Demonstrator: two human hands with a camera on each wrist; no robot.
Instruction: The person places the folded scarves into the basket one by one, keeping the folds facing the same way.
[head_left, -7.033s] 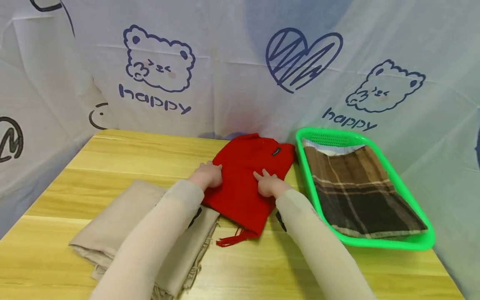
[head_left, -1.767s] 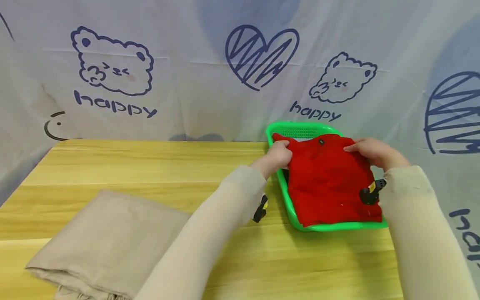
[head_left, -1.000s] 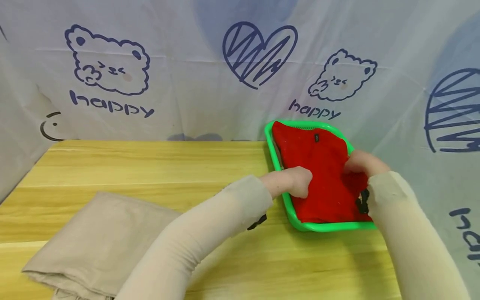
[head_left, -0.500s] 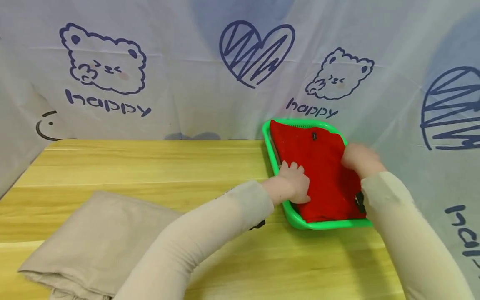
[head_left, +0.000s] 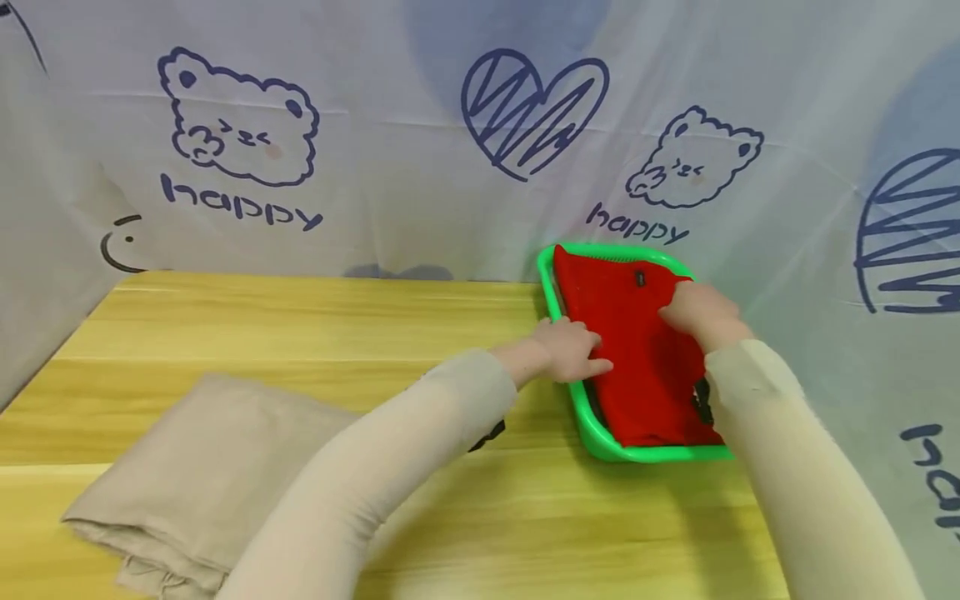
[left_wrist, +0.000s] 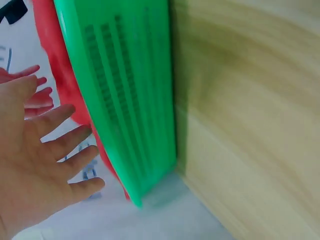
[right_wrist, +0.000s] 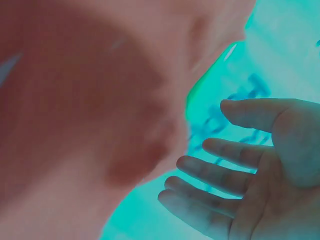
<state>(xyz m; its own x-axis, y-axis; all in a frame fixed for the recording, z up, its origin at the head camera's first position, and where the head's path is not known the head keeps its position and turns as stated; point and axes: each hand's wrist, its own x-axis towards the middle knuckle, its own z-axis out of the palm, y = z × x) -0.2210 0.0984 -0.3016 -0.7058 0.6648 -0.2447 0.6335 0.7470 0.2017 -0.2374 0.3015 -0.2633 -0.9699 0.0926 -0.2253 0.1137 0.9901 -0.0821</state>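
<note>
On table, far right: green tray (head_left: pixel 592 429), holding folded red cloth (head_left: pixel 637 367).
Left hand (head_left: pixel 570 350): fingers straight, spread, over tray's left rim, gripping nothing.
Right hand (head_left: pixel 693 312): fingers straight, holding nothing, over cloth.
Near left: beige cloth (head_left: pixel 202 467).

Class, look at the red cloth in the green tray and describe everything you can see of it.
The red cloth is a soft, knit-looking fabric, folded flat into a rough rectangle with a small dark label near its far end. It lies inside the green tray and covers nearly all of it. The left hand rests with straight fingers at its left edge by the tray rim, and the right hand lies flat on its right part. No fringe shows.
</note>
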